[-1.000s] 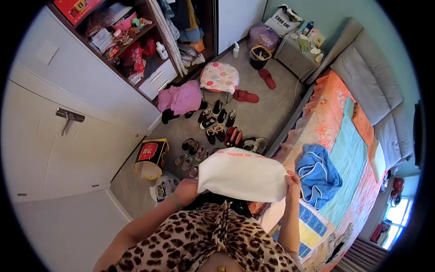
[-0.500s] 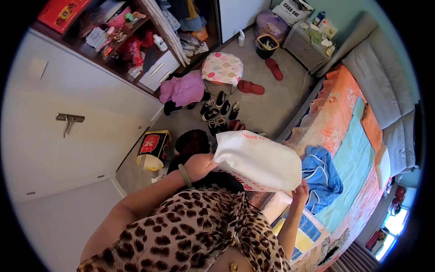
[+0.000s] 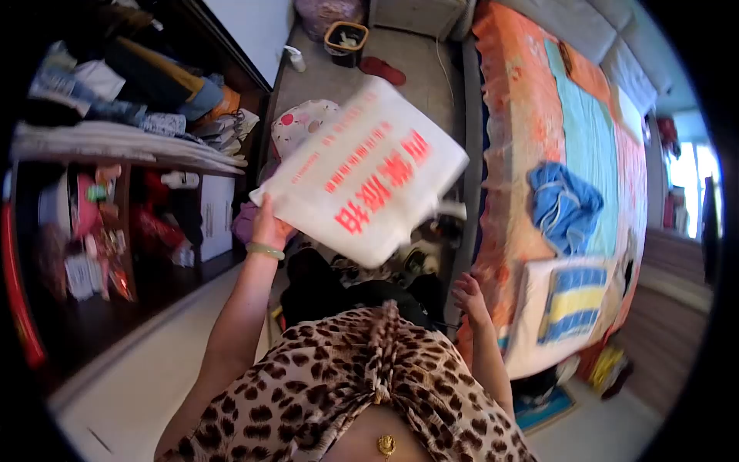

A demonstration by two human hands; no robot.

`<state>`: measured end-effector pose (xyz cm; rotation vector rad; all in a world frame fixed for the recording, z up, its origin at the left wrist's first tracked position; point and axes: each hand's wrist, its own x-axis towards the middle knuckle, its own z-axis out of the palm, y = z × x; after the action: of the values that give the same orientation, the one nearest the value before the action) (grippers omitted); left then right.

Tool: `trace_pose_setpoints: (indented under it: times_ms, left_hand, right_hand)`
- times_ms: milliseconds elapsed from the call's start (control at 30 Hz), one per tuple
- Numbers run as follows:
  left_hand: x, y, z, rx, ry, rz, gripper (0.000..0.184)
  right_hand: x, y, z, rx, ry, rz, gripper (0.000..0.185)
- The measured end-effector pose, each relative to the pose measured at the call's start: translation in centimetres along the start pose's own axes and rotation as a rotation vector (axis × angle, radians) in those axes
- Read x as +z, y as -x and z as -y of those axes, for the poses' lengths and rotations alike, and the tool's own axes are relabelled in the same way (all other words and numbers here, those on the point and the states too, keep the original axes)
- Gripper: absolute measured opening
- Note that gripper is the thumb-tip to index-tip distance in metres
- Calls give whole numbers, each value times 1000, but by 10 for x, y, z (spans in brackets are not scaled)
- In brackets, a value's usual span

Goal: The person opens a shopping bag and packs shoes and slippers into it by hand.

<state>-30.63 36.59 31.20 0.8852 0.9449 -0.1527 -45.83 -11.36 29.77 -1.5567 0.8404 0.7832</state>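
Note:
A white bag (image 3: 369, 173) with red printed characters hangs in front of me, tilted and slightly blurred. My left hand (image 3: 269, 225), with a pale bangle at the wrist, grips the bag by its lower left corner. Off to the right, beside the bed's edge, my right hand (image 3: 471, 299) is apart from the bag, its fingers spread and holding nothing. Shoes (image 3: 419, 260) on the floor are partly hidden behind the bag.
On the right is the bed (image 3: 512, 131) with a blue cloth (image 3: 567, 206) and a folded patterned towel (image 3: 573, 302). Open shelves (image 3: 162, 296) stand on the left. A bin (image 3: 345, 45), a red slipper (image 3: 382, 71) and a dotted stool cover (image 3: 304, 123) are ahead.
My right hand has let go of the bag and moved away from it. The bag has swung up and left in my left hand, printed side showing. The view has turned toward the bed.

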Motion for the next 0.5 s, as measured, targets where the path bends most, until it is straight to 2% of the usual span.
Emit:
trace_pose_setpoints:
  times_ms: [67,167,200,233,400,500]
  left_hand:
    - [-43,-27,-42,-18,80,-25,48]
    - [-87,-54,-99,93,117,37,47]
    - [-97,-60,-117,85,88,-27,47]
    - [-105,-65,-131,84,62,-86,47]
    - [-114,-77,-157,131,15,-148,48]
    - [-104,-78,-159,146,19,-147,49]
  right_hand:
    - [54,13,-33,-6,271,38,66]
    - [117,55,-41,-232,749,105,62]
    - [134,63,-39,-334,713,57,56]
    - [152,76,-17,-323,707,31,55]
    - [202,94,-18,-138,503,125,52]
    - [221,107,-20,102,328,175,50]
